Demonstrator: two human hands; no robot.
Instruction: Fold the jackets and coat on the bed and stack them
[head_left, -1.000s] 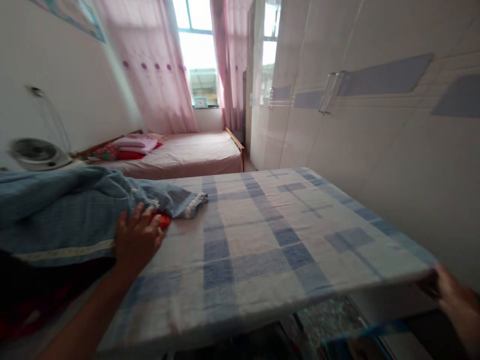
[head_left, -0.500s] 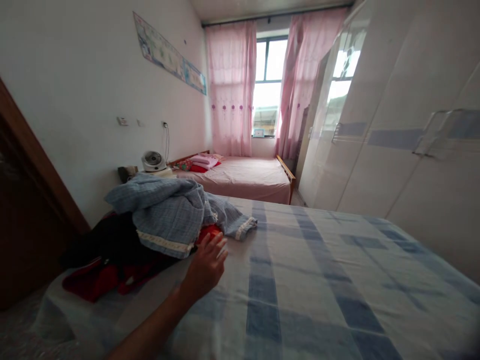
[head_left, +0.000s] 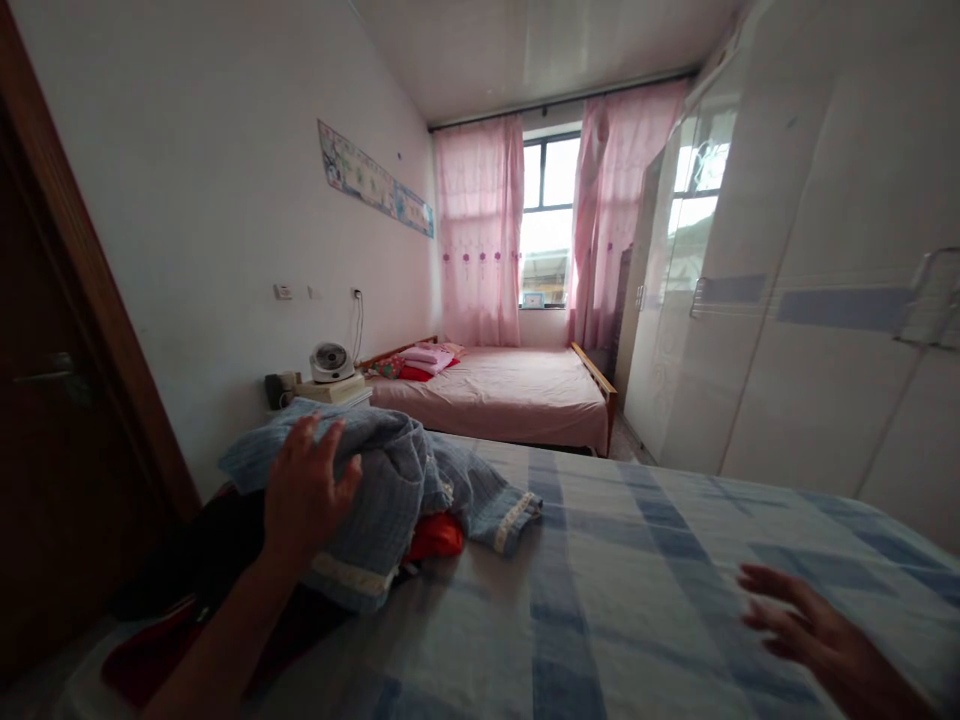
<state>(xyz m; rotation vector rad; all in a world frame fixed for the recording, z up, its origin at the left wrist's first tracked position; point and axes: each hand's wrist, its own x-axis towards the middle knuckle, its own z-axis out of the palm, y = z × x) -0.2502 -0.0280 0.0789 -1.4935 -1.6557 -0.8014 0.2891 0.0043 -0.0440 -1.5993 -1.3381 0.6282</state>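
L hand (head_left: 306, 500) has gone from beside the red cloth (head_left: 439, 537) ½ s ago to over the blue garment (head_left: 386, 480), lower left of ctr; fingers spread, nothing gripped, contact unclear. R hand (head_left: 814, 625), unseen then, now lower right over the sheet (head_left: 607, 600), fingers apart & w/o anything. Garment: crinkly, woven-look, pale trim, rumpled atop dark clothes (head_left: 225, 545). Sheet: flat, blue/wht blocks, lightly creased.
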